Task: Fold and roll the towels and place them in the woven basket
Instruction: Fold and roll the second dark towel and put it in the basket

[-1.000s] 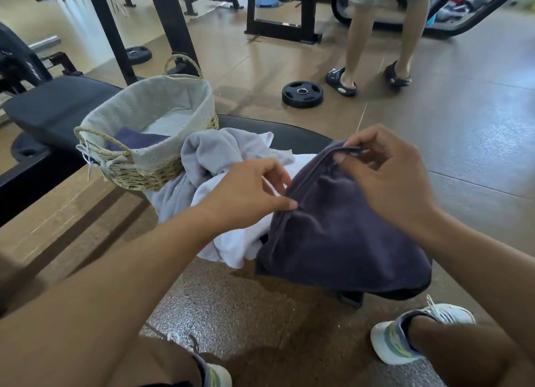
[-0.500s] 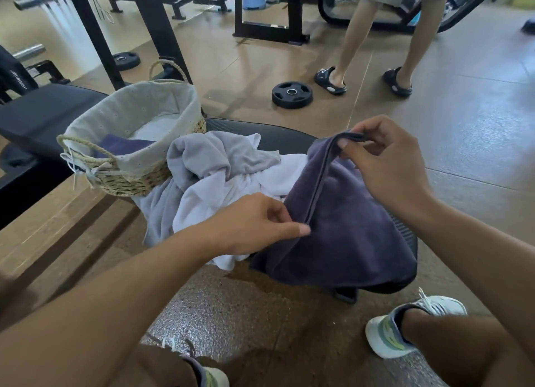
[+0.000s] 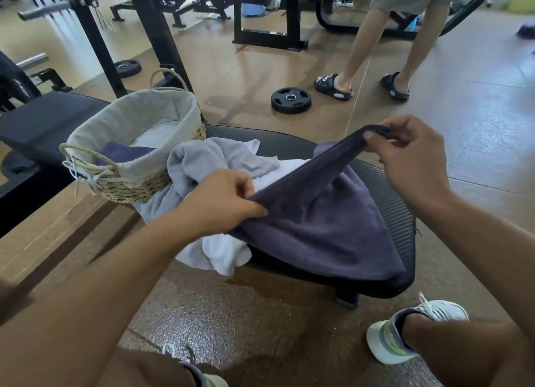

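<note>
A dark purple towel (image 3: 324, 230) drapes over the black bench seat (image 3: 385, 189). My left hand (image 3: 223, 201) pinches its near edge, and my right hand (image 3: 411, 158) pinches the far corner, so the edge stretches taut between them. Under and left of it lie a crumpled grey towel (image 3: 199, 161) and a white towel (image 3: 223, 253). The woven basket (image 3: 130, 184) with a pale fabric liner stands at the left on the bench; a dark towel (image 3: 121, 152) and a white one (image 3: 156, 134) lie inside.
A person in dark sandals (image 3: 333, 87) stands beyond the bench near a black weight plate (image 3: 291, 100). Rack posts (image 3: 162, 39) rise behind the basket, and a second bench pad (image 3: 43, 120) is at the left. My white shoes (image 3: 411, 328) are on the speckled floor below.
My hands have moved apart along the purple towel's edge: the left slid down toward me, the right lifted its corner, and the edge is now pulled straight.
</note>
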The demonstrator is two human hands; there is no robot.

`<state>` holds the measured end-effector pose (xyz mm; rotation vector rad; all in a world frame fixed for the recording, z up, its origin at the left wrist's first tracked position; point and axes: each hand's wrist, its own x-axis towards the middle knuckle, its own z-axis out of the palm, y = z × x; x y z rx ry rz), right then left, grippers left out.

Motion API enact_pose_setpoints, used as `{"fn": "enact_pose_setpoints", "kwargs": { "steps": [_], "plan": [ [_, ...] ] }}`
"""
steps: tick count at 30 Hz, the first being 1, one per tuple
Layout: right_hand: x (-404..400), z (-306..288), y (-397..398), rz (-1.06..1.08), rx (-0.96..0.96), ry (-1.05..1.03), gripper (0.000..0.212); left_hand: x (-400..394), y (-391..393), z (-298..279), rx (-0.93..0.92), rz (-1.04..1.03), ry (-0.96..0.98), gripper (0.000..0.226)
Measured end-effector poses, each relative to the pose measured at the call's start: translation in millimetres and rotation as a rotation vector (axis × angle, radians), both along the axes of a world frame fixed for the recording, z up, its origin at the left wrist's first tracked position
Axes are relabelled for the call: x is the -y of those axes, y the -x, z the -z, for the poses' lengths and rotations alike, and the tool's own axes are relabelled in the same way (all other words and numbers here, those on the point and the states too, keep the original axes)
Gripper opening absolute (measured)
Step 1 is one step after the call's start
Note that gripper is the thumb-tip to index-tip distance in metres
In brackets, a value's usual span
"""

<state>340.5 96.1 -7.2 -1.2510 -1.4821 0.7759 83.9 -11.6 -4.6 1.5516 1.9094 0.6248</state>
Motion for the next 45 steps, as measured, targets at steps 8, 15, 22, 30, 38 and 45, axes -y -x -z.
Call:
{"fn": "enact_pose_setpoints", "kwargs": {
  "steps": [8,15,22,30,38,45],
  "plan": [
    [10,-4,0,0.054,-0.043,-0.083,0.020,-7,37,-7,-0.086,-0.205,-0.297,0.034],
    [10,-6,-4,0.132,-0.037,-0.095,0.018,-4,35,-5,0.092,-0.212,-0.404,0.043],
    [2,-3,-6,0.140,-0.011,-0.039,0.016,-4,27,4,0.214,-0.243,-0.357,0.030],
    [10,4,6,-0.042,0.490,-0.146,0.015,10,-4,5,0.339,-0.285,-0.516,0.029],
    [53,14,41,-0.539,0.405,-0.286,0.022,23,-41,3,0.475,-0.182,-0.447,0.025],
    [50,18,42,-0.514,0.319,-0.405,0.017,22,-32,5,0.538,-0.147,-0.384,0.018]
  ]
}}
